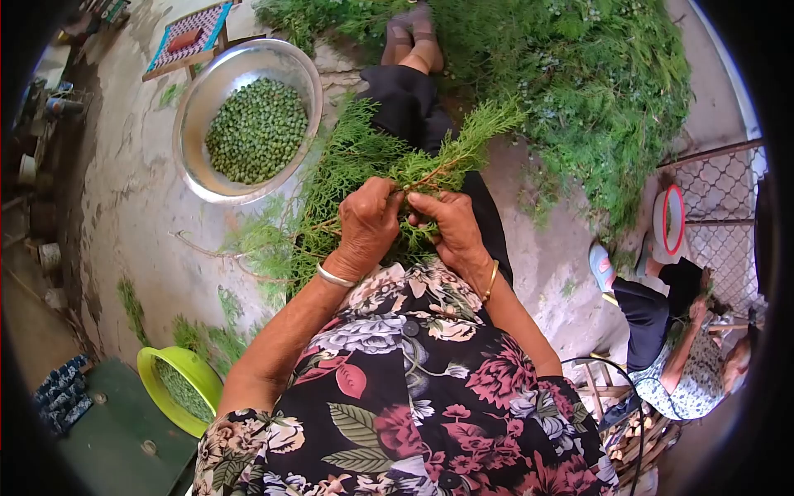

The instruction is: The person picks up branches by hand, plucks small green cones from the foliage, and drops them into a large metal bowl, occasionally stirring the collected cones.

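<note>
Outdoors, a leafy green branch (475, 145) sits just above my lap, its feathery tip pointing up and away to my right. My left hand (364, 223) is closed on its stem, while my right hand (455, 227) pinches alongside, thumb and fingers together; the paired grip apparently keeps the stem steady. Loose sprigs (339, 165) lie across my thighs, probably to stay within easy reach. Beyond them, to the left, a wide metal basin (194, 124) holds small green berries (256, 128), its high wall likely keeping them from rolling off. Ahead, to the right, spreads a large heap of greenery (595, 99); nearer, on that side, sits another person (682, 372).
</note>
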Action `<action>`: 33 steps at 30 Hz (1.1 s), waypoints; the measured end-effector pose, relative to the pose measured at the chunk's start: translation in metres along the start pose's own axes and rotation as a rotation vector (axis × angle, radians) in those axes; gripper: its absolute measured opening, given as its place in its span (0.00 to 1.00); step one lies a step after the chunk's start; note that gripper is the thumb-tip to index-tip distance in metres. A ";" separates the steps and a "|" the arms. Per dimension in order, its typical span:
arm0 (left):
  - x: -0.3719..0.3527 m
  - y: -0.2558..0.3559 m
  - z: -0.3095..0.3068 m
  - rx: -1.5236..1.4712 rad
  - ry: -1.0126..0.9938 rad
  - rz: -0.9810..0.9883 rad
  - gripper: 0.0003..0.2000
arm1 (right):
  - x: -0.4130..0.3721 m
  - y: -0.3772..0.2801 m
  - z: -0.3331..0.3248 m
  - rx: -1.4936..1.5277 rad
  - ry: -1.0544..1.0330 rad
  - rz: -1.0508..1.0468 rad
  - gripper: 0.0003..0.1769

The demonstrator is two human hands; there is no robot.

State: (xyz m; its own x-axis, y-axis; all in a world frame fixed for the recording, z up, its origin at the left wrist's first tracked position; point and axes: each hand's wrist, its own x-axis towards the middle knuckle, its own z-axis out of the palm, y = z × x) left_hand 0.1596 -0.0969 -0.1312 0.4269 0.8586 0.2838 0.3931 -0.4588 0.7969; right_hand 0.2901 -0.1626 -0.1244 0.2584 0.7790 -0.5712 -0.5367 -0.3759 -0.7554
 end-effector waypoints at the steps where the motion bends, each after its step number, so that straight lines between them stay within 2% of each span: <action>1: -0.001 0.000 0.001 0.013 0.007 0.015 0.04 | -0.001 -0.001 0.001 -0.004 -0.005 0.003 0.09; 4: -0.003 -0.003 0.003 0.029 0.023 0.056 0.03 | 0.000 0.002 0.004 -0.086 0.014 -0.050 0.10; 9: -0.003 -0.003 0.003 0.067 -0.002 0.011 0.03 | -0.007 -0.006 0.005 -0.079 -0.067 -0.068 0.09; 13: -0.001 -0.007 0.008 0.114 -0.013 -0.042 0.05 | -0.033 -0.045 0.009 0.098 -0.131 -0.009 0.09; 15: -0.004 -0.007 0.009 0.166 -0.092 -0.036 0.05 | -0.035 -0.058 0.009 0.332 -0.076 0.013 0.11; 16: -0.004 -0.009 0.011 0.147 -0.074 -0.026 0.05 | -0.033 -0.064 0.006 0.453 -0.167 -0.002 0.14; 17: -0.004 -0.010 0.011 0.147 -0.064 -0.025 0.05 | -0.029 -0.068 0.010 0.445 -0.174 -0.005 0.14; 19: -0.004 -0.011 0.012 0.131 -0.068 -0.018 0.05 | -0.021 -0.089 0.033 0.375 -0.260 -0.152 0.15; 21: -0.002 -0.013 0.011 0.136 -0.072 -0.020 0.05 | -0.015 -0.113 0.093 0.342 -0.257 -0.279 0.16; 23: -0.002 -0.013 0.011 0.128 -0.071 0.004 0.05 | 0.004 -0.135 0.129 0.239 -0.437 -0.353 0.29; 25: -0.003 -0.011 0.010 0.110 -0.061 -0.004 0.05 | 0.042 -0.139 0.156 -0.118 -0.403 -0.788 0.32; 26: -0.003 -0.011 0.008 0.098 -0.056 -0.007 0.05 | 0.041 -0.146 0.159 -0.120 -0.401 -0.784 0.32; 28: -0.002 -0.011 0.006 0.103 -0.064 -0.019 0.05 | 0.032 -0.165 0.165 0.096 -0.476 -0.269 0.48; 29: -0.001 -0.010 0.006 0.108 -0.069 -0.028 0.05 | 0.030 -0.165 0.160 0.095 -0.465 -0.269 0.48; 31: 0.000 -0.009 0.004 0.091 -0.070 -0.030 0.05 | 0.017 -0.161 0.141 0.109 -0.369 -0.468 0.32; 33: 0.001 -0.008 0.003 0.072 -0.075 -0.025 0.06 | 0.008 -0.154 0.109 0.115 -0.368 -0.432 0.30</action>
State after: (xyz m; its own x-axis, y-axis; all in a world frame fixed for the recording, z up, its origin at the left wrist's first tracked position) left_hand 0.1591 -0.0925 -0.1385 0.4750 0.8516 0.2217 0.4608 -0.4553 0.7618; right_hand 0.2875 -0.0439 0.0223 0.1881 0.9807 -0.0540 -0.5334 0.0558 -0.8440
